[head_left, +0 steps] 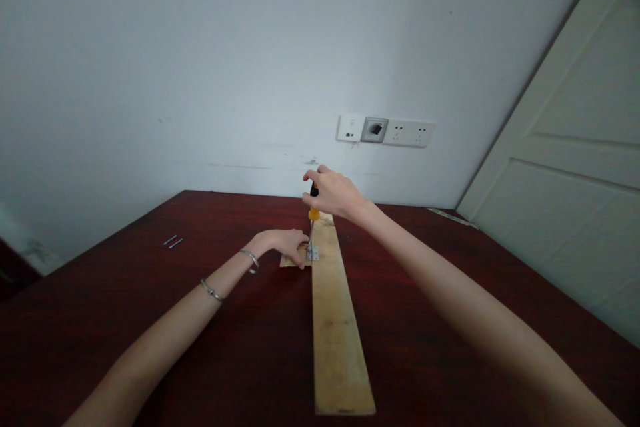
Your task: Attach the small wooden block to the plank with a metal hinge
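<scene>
A long pale wooden plank [335,320] lies lengthwise on the dark red table [150,320]. A small metal hinge [313,253] sits at its left edge, joining a small wooden piece [289,260]. My right hand [333,193] is closed round the black and yellow handle of a screwdriver [313,212], held upright with its tip on the hinge. My left hand [283,243] rests on the small wooden piece beside the hinge, fingers pressed together at it. Two bracelets sit on my left wrist.
Two small metal pieces [173,241] lie on the table at the far left. On the white wall behind are wall sockets [385,131]. A white door [575,167] stands at the right, with something thin [450,215] lying at the table's far right edge.
</scene>
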### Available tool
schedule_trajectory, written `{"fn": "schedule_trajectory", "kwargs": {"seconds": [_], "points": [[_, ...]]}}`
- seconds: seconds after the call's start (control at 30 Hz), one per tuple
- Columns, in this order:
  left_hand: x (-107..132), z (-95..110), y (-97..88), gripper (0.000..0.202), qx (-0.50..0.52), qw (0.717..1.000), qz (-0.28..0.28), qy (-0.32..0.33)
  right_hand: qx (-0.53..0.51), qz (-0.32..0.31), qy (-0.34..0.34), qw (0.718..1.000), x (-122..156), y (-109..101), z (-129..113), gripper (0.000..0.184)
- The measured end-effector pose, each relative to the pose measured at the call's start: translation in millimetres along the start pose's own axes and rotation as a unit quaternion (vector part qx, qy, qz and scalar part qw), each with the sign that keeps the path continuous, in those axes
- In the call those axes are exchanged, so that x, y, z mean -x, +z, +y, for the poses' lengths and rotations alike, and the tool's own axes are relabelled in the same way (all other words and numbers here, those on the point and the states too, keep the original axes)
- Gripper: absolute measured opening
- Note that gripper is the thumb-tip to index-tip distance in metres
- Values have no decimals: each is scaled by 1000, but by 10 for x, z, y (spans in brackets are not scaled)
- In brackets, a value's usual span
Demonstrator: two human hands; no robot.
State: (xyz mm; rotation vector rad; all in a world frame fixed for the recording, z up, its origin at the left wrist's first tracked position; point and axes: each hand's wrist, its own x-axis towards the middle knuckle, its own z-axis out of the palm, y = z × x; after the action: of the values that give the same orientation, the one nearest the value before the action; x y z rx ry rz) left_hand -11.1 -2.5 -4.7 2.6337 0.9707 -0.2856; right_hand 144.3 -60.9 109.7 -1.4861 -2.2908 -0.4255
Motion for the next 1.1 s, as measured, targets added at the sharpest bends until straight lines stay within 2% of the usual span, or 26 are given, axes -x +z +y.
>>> {"fn": "schedule_trajectory", "kwargs": {"seconds": [0.07, 0.2, 0.37, 0.53, 0.67, 0.77, 0.93, 1.1], "points": [[-9, -3, 9, 53, -4, 1000, 3, 3, -1, 1, 2, 1000, 1, 8, 0, 45], [-14, 6, 23, 54, -16, 1000, 4, 1, 1, 0, -9, 1000, 5, 14, -2, 34], [-4, 27, 22, 63, -19, 1000, -2, -9, 1, 8, -18, 1000, 20, 6, -23, 42], [-5, 59, 24, 67, -34, 999, -17, -21, -10, -13, -34, 999, 16, -18, -25, 34], [-5, 76, 41, 72, -28, 999, -11, -33, -17, -9, -42, 999, 25, -23, -20, 46], [7, 73, 47, 75, -12, 999, -9, -31, -24, -11, -47, 999, 23, -4, -12, 41], [37, 21, 17, 84, 28, 999, -4, -17, -28, 5, -47, 998, 35, 17, 7, 37], [86, -121, -76, 76, 57, 998, 14, 4, -47, 21, -39, 998, 68, 33, 31, 40]]}}
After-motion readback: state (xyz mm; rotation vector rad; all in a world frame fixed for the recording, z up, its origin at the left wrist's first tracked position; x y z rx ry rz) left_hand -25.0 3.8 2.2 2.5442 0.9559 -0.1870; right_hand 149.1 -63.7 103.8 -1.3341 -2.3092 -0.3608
